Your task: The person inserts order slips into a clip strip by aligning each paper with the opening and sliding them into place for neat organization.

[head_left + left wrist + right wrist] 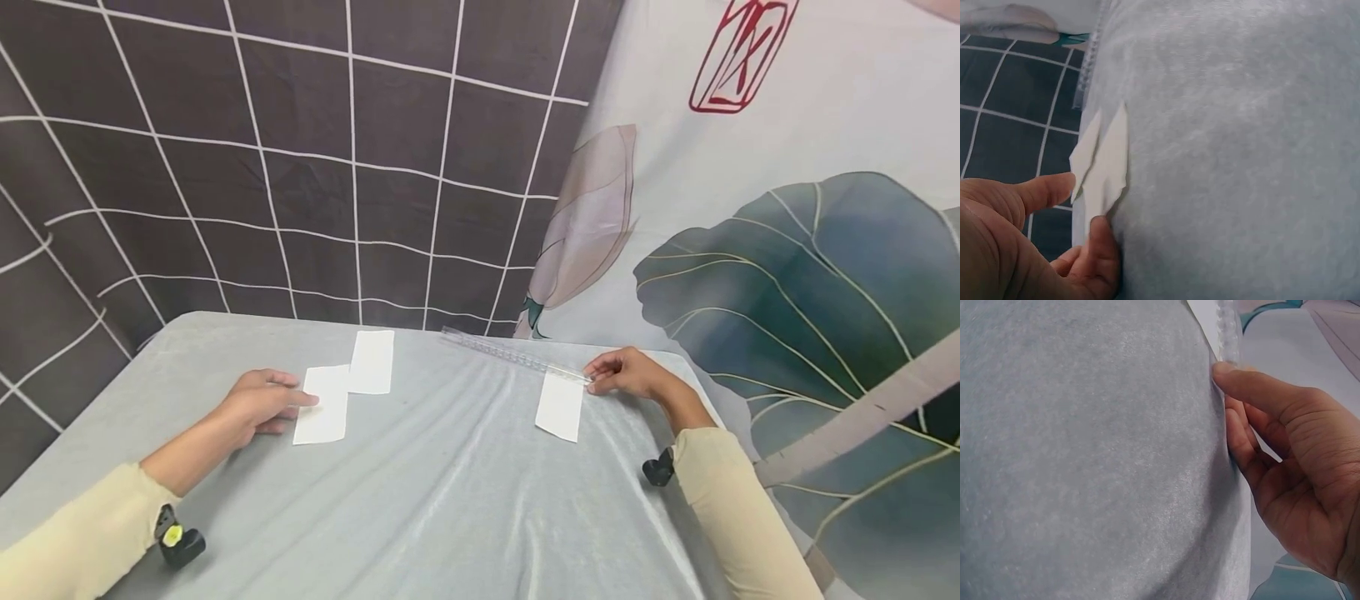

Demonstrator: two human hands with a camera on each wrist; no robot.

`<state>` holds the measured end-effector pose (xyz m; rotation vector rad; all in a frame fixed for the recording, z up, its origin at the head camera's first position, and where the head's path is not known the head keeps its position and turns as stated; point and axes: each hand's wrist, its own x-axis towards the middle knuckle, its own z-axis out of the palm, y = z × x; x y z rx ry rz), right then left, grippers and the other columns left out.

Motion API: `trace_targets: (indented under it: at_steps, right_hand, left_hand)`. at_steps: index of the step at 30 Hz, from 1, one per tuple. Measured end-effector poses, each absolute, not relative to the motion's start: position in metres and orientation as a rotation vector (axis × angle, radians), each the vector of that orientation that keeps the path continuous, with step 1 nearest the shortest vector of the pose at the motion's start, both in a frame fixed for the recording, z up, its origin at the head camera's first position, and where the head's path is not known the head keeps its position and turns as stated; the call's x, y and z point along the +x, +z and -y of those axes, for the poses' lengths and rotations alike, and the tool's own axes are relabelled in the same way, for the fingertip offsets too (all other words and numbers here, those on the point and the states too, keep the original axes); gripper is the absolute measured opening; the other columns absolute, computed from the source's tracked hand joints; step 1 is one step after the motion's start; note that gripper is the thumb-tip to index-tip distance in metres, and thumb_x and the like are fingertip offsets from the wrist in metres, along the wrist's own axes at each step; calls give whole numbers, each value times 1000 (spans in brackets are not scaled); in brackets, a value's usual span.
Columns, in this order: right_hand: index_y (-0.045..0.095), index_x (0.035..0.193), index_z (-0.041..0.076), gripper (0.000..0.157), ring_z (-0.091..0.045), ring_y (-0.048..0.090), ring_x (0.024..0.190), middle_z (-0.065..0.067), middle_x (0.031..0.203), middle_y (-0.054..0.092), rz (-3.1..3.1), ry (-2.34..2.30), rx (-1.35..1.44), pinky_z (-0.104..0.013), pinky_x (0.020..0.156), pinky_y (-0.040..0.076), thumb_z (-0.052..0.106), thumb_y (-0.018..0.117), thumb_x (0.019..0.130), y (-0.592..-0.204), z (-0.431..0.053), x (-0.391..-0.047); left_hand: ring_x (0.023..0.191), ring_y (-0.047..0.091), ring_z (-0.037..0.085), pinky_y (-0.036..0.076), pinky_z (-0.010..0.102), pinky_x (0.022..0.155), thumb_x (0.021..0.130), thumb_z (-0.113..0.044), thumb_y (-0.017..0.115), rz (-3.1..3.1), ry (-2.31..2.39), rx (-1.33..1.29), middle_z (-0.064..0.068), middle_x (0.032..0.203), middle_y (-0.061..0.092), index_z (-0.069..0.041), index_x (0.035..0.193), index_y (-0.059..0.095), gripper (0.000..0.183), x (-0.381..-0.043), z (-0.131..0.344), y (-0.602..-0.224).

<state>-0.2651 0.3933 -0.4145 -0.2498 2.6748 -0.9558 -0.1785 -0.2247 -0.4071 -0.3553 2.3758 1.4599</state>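
Note:
My left hand (255, 408) reaches over a white paper slip (321, 417), with one extended fingertip touching its left part. A second white slip (371, 362) lies just behind, near the far table edge. In the left wrist view both papers (1110, 162) appear beyond the fingers. At the right, my right hand (626, 373) pinches the near end of a clear plastic ruler (502, 352) between thumb and fingers. That ruler slants across the far edge and lies over the top of a third white slip (558, 410). The right wrist view shows the ruler's bumpy edge (1229, 331) at the thumb tip.
A wrinkled grey cloth (435, 492) covers the table. A dark curtain (300, 183) with white grid lines hangs behind it. To the right hangs a pale curtain (675, 192) with printed leaves. Each wrist carries a small black camera (180, 546).

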Motion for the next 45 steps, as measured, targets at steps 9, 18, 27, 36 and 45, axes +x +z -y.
trace_targets:
  at_steps: [9,18,27,36,45]
  right_hand:
    - [80,126,-4,36,-10,69,97,-14,116,84,-2652,-979,-275,-19,79,58,12,90,96,-415,-392,-265]
    - [80,126,-4,35,-12,68,96,-13,115,83,-2660,-975,-290,-20,80,57,11,89,96,-415,-392,-263]
    - [81,125,-3,33,-12,68,97,-11,113,83,-2668,-965,-292,-21,82,58,11,90,96,-414,-390,-264]
    - [81,125,-3,34,-13,67,97,-13,114,83,-2676,-958,-305,-23,84,58,13,90,96,-415,-392,-263]
    - [80,126,-3,35,-11,69,99,-12,116,84,-2660,-977,-305,-21,84,58,13,90,96,-414,-393,-264]
  left_hand:
    - [79,62,19,57,30,63,83,-11,93,-2555,1364,-315,19,112,76,6,149,51,80,-184,220,-425]
    - [86,60,18,58,29,66,91,-11,86,-2530,1410,-306,23,121,73,6,147,53,67,-180,220,-418]
    - [81,74,8,72,26,74,99,-2,77,-2432,1597,-284,8,105,74,15,137,58,46,-177,233,-419]
    - [78,67,3,63,22,67,101,-4,75,-2532,1567,-259,1,104,79,18,144,59,51,-179,243,-424]
    - [79,71,6,66,25,70,105,-2,69,-2390,1656,-294,-5,100,73,14,154,51,55,-184,248,-420]
